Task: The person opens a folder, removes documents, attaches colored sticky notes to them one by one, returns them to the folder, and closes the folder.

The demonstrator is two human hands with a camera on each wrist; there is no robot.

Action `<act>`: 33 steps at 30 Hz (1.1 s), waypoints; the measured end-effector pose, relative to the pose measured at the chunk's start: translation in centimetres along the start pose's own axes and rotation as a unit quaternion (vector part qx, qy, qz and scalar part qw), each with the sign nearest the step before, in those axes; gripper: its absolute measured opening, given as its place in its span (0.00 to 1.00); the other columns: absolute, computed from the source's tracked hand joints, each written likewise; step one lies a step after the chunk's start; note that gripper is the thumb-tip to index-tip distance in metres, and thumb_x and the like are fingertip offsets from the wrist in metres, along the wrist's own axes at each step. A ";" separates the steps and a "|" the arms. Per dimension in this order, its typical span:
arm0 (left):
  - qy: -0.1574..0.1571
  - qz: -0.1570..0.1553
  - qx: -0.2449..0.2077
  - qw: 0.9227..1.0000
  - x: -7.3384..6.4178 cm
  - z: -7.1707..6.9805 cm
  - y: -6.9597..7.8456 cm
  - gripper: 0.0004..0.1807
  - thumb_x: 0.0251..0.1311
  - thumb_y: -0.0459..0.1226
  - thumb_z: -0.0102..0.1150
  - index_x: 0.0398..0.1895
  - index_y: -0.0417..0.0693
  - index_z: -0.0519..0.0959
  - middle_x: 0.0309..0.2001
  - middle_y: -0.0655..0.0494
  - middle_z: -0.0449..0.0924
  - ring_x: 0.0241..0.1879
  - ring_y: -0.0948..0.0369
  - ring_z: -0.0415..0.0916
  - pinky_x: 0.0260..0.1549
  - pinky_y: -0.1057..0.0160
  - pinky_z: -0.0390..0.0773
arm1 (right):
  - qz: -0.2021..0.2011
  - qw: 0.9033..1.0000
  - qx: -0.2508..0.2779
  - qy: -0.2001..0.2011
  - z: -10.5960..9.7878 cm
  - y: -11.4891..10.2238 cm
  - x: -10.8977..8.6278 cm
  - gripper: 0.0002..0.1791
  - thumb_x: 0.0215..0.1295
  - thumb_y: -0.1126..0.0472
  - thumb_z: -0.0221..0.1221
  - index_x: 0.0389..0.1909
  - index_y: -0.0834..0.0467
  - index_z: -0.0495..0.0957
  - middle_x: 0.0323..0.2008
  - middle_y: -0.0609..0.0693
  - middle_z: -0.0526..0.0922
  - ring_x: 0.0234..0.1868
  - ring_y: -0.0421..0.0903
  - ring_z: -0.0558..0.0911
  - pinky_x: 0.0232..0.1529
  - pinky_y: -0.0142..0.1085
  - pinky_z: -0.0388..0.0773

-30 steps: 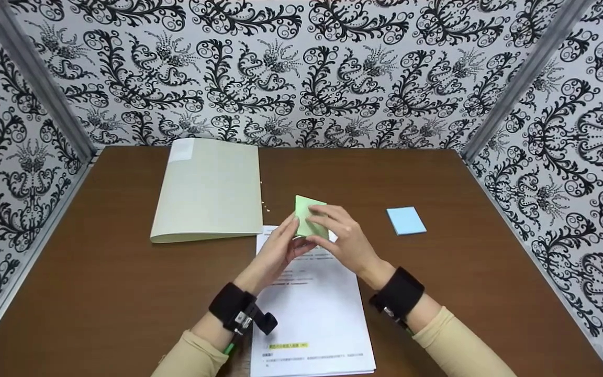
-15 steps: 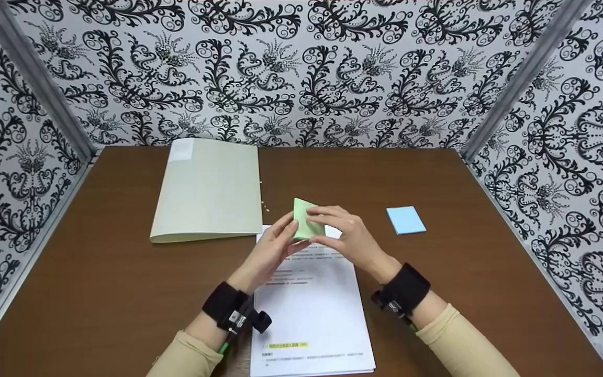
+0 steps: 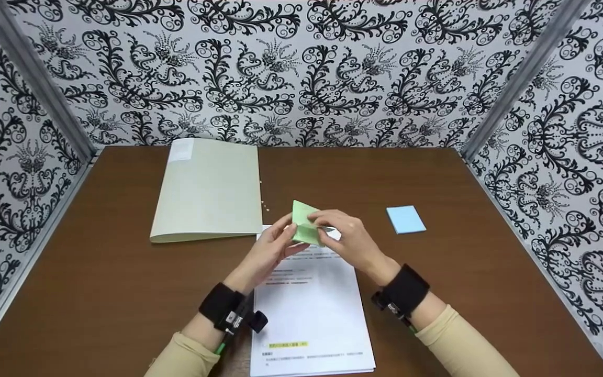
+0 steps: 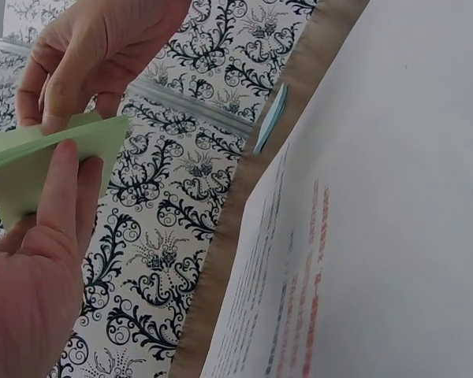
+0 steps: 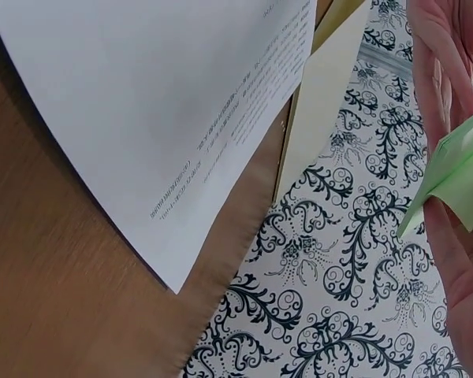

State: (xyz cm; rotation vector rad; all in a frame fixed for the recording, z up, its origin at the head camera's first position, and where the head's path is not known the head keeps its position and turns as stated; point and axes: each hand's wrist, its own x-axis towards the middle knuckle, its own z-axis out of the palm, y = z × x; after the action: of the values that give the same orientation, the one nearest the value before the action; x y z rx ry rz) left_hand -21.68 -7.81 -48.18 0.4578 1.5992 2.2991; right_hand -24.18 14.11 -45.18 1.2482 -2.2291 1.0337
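My left hand [image 3: 267, 251] holds a pad of light green sticky notes [image 3: 303, 209] tilted up above the printed sheets. In the left wrist view, the left fingers [image 4: 59, 185] lie across the underside of the pad. My right hand [image 3: 354, 238] pinches the lower right part of the top note between thumb and index finger. That edge curls away from the pad, and in the right wrist view the lifted note [image 5: 465, 193] shows as a bent flap. Under the hands lies a stack of white printed sheets [image 3: 314, 314] with a yellow-highlighted line near its bottom.
A pale folder [image 3: 212, 188] lies at the back left, its right edge near the sheets' top corner. To the right is a light blue sticky note pad [image 3: 406, 219]. Tiny pale bits lie beside the folder. Patterned walls [image 3: 280, 73] enclose the brown table [image 3: 97, 272].
My right fingers have closed on the top note's edge and bent it up from the pad. The pad has dropped slightly, and my left forearm has shifted a little left.
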 end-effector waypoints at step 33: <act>0.135 0.104 0.406 0.898 -0.2 0.4 1.2 0.12 0.74 0.33 0.60 0.54 0.36 0.85 0.43 0.46 0.89 0.41 0.54 0.86 0.43 0.55 0.86 | 0.041 0.997 -0.051 0.036 0.7 -0.2 -0.7 0.08 0.66 0.73 0.67 0.44 0.64 0.88 0.41 0.56 0.91 0.43 0.52 0.90 0.46 0.42 0.87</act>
State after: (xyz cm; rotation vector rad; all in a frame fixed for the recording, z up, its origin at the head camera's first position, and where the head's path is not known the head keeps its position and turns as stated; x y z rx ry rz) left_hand -21.41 -7.99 -46.97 0.5125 2.7606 1.7653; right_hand -23.64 13.89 -45.99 1.0675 -2.2633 0.9662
